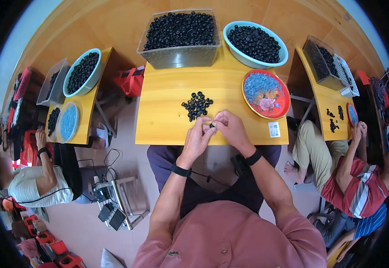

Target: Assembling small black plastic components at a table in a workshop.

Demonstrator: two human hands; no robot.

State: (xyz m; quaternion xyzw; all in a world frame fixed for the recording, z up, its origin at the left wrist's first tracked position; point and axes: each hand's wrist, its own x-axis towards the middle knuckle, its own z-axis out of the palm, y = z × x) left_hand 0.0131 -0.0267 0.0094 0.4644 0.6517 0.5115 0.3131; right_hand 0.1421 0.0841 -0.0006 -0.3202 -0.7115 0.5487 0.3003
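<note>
My left hand (pixel 198 137) and my right hand (pixel 231 128) meet over the near edge of a yellow wooden table (pixel 167 107). Together their fingertips pinch a small black ring-shaped part (pixel 212 125). Just beyond the hands lies a loose pile of the same black parts (pixel 196 104) on the tabletop. A red patterned plate (pixel 266 94) holding small blue pieces sits to the right of the pile.
A clear plastic tub (pixel 180 38) and a pale blue bowl (pixel 256 43), both full of black parts, stand at the table's far edge. A white label (pixel 274 129) lies near the right corner. Other people work at similar tables on the left (pixel 76 96) and right (pixel 333 100).
</note>
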